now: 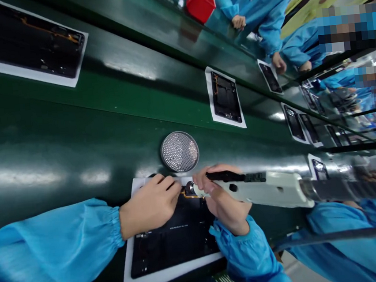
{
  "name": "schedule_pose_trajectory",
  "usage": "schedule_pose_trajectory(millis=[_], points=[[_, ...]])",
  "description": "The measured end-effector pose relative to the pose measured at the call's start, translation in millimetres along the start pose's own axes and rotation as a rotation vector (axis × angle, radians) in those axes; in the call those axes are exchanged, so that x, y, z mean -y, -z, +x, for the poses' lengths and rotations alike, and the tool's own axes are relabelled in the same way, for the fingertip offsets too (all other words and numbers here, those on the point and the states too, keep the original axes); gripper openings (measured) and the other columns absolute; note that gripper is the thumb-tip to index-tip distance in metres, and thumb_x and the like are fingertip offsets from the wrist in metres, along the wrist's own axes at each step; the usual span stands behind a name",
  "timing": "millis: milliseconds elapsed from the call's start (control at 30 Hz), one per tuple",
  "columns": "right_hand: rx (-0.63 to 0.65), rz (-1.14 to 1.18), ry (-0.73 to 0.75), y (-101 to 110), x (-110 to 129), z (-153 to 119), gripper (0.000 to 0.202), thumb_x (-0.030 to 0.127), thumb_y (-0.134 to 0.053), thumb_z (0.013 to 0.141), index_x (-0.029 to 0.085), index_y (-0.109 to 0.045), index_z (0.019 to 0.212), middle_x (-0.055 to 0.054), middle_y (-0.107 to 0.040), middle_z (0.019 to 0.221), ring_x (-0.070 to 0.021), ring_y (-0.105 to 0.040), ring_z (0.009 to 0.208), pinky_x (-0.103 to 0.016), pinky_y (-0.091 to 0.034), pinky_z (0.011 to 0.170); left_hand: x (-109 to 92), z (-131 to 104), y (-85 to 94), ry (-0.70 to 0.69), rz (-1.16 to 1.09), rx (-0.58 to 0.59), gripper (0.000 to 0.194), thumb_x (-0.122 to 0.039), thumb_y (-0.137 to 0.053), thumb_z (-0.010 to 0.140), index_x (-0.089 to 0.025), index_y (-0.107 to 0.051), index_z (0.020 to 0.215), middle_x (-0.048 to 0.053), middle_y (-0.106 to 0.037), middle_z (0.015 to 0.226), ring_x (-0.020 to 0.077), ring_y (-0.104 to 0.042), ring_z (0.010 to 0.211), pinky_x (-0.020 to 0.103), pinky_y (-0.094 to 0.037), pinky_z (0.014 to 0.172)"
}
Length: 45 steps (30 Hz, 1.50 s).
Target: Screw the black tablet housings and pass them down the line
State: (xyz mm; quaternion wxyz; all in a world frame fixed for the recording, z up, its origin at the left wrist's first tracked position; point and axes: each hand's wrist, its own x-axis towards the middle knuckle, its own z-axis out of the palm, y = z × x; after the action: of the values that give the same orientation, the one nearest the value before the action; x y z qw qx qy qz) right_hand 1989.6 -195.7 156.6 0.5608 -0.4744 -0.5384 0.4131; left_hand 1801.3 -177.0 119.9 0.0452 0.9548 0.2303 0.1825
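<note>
My right hand (225, 199) is wrapped round a white electric screwdriver (269, 188), which lies almost level with its tip pointing left. Beneath both hands is a black tablet housing (174, 246) with an orange flex strip near its upper edge, resting on a white sheet (129, 271). Bent over the housing's upper part, my left hand (152, 204) has its fingers curled together beside the screwdriver's tip. Its fingertips are hidden, so what they hold cannot be made out. Just beyond the hands stands a round dish with a dimpled metal surface (179, 151).
Another housing on paper (225, 96) lies on the green belt, and a larger-looking one (32, 45) is at far left. Co-workers in blue sleeves (270, 31) sit across the line by a red bin (200, 3). A dark cable (343, 236) crosses at lower right.
</note>
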Motion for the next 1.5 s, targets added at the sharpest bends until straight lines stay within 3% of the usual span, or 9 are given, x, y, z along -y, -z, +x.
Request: schedule_pose_trajectory(millis=[500,733,967,1133,1300,1500], points=[[0.017,-0.045,-0.017,3,0,-3,0.023,0.017,-0.069,0.083,0.026,-0.065,0.104,0.001,-0.062,0.075,-0.0191,-0.065,0.070,-0.040,-0.057,0.068,-3,-2,-1.0,0.018,-0.032,-0.019,0.022,-0.013,-0.052,0.098,-0.009,-0.070,0.086,0.012,-0.064,0.096,0.0249,-0.054,0.084,0.039,-0.036,0.070],[0.127,0.105,0.033,-6,2,3,0.026,0.009,-0.062,0.085,0.027,-0.064,0.103,0.002,-0.060,0.070,-0.0178,-0.061,0.066,-0.036,-0.052,0.061,-4,-1,0.8,0.017,-0.042,-0.028,0.026,-0.012,-0.050,0.098,-0.010,-0.069,0.082,0.011,-0.064,0.094,0.0241,-0.054,0.082,0.039,-0.034,0.067],[0.138,0.116,0.029,-7,3,0,0.026,0.009,-0.062,0.086,0.027,-0.066,0.104,0.002,-0.059,0.069,-0.0175,-0.059,0.066,-0.036,-0.050,0.061,-5,-2,-1.4,0.031,-0.051,-0.028,0.025,-0.013,-0.051,0.099,-0.009,-0.070,0.083,0.011,-0.064,0.095,0.0238,-0.055,0.083,0.038,-0.034,0.068],[0.024,0.201,0.089,-5,11,22,0.027,0.011,-0.066,0.083,0.026,-0.069,0.105,0.004,-0.057,0.064,-0.0167,-0.058,0.063,-0.036,-0.048,0.063,-5,-3,-3.7,0.033,-0.043,-0.052,0.022,-0.012,-0.050,0.099,-0.008,-0.071,0.091,0.012,-0.066,0.097,0.0236,-0.056,0.081,0.039,-0.037,0.068],[-0.074,0.173,0.113,-16,7,49,0.022,0.011,-0.067,0.079,0.024,-0.069,0.096,0.004,-0.059,0.061,-0.0158,-0.056,0.059,-0.036,-0.050,0.063,-5,-4,-3.8,0.004,-0.002,-0.061,0.022,-0.012,-0.050,0.099,-0.005,-0.069,0.108,0.014,-0.068,0.101,0.0250,-0.060,0.086,0.039,-0.041,0.074],[-0.129,0.120,0.077,-28,-3,54,0.022,0.011,-0.065,0.075,0.024,-0.063,0.092,0.005,-0.060,0.060,-0.0157,-0.059,0.058,-0.037,-0.053,0.064,-5,-5,-4.1,0.010,-0.020,-0.080,0.020,-0.016,-0.054,0.099,-0.007,-0.069,0.107,0.012,-0.068,0.097,0.0243,-0.059,0.085,0.038,-0.041,0.073]])
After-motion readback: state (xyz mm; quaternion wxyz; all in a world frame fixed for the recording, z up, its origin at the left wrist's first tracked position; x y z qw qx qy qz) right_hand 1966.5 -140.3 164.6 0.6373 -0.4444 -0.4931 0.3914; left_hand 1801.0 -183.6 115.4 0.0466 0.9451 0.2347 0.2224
